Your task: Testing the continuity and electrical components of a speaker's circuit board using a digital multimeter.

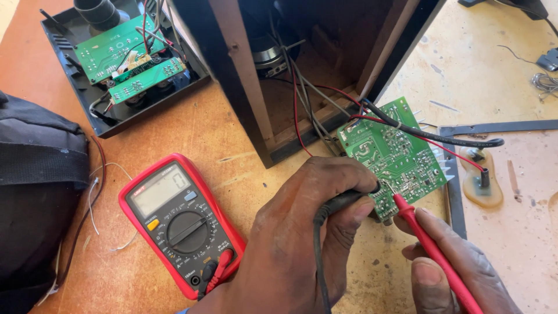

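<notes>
— Both hands hold tight: the left hand [308, 232] is closed around the black probe [343, 202], the right hand [459, 267] pinches the red probe [430, 247] between thumb and fingers.

— And where do the tips sit?

— Both on the green circuit board [395, 154]; they meet close together near its lower edge; the board lies tilted on the tabletop [244, 168], just in front of the open speaker box [290, 64]; red and black wires [418, 131] run from the box across it.

— The meter?

— A red multimeter [180, 224] lies flat to the left of the hands, screen lit, both leads plugged in at its bottom; further back sits a black panel [125, 64] with two smaller green boards; a dark bag [35, 192] is at the left edge.
</notes>
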